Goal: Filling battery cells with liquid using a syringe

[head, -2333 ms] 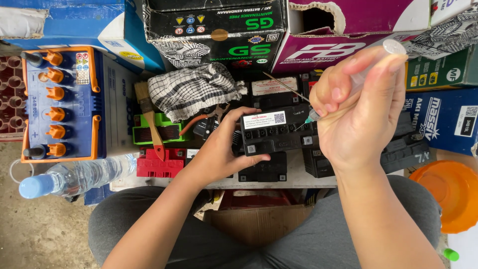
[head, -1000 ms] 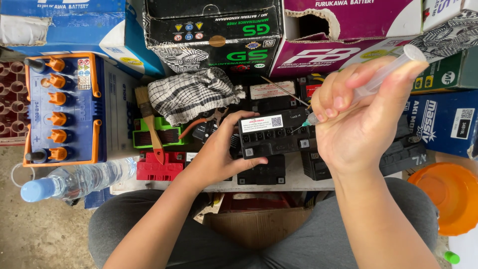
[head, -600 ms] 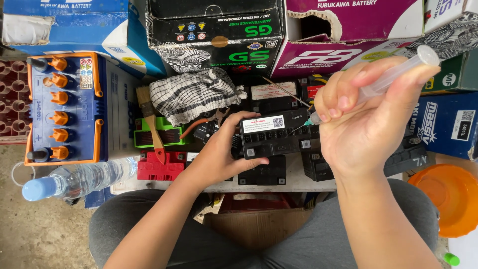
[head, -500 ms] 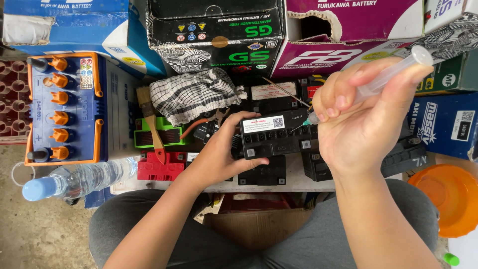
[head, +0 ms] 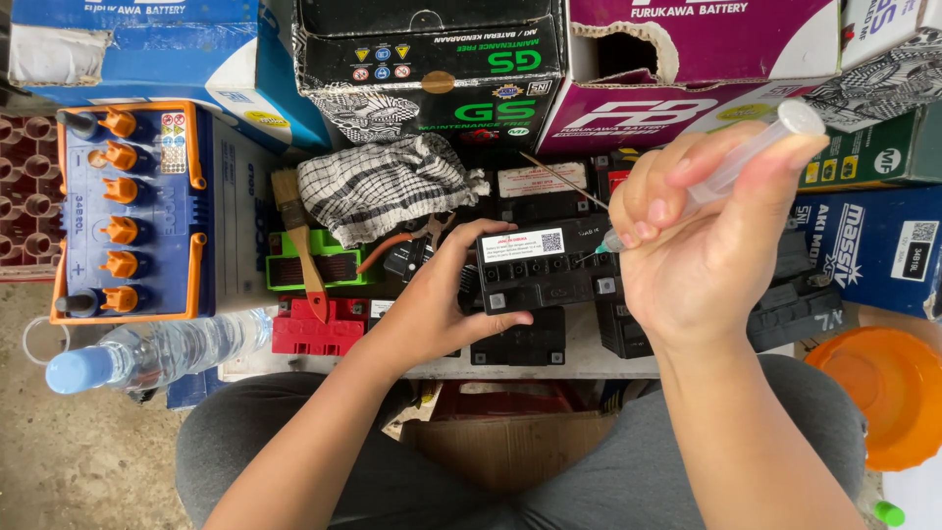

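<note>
Stacked cartons back a cluttered bench, where the left hand grips a black battery and the right hand clamps a syringe over it.

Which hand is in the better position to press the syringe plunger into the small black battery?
The right hand, probably. It already holds the syringe, thumb near the plunger top, needle at the small black battery. The left hand grips that battery, steadying it.

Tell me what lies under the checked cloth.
The checked cloth rests on a green battery and dark batteries; an orange-handled pair of pliers pokes out. Whatever sits beneath its middle is covered.
</note>
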